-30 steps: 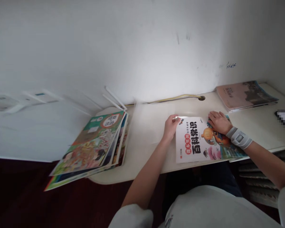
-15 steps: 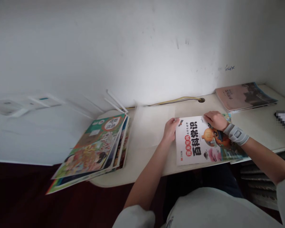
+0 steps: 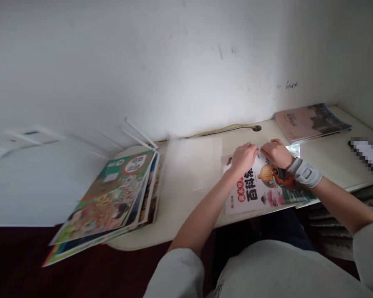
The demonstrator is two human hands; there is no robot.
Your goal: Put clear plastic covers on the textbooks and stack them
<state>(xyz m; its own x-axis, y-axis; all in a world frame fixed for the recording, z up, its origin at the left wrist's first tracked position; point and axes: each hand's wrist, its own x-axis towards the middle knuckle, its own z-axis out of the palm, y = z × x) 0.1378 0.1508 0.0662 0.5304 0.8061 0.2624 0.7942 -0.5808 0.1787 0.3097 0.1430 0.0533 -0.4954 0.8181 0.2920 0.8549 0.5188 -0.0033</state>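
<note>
Curling close together at the far edge of the general-knowledge book (image 3: 261, 188), your left hand (image 3: 245, 157) and right hand (image 3: 277, 154) are hiding their grip, so whether they are pinching anything cannot be told. The book is lying on the white surface (image 3: 174, 211), right of the textbook stack (image 3: 108, 203).

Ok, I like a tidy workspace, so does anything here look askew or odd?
Yes: the left stack of books looks askew. Its edges are fanned unevenly, and it juts out past the end of the desk. The wall also bears a dark scribble.
</note>
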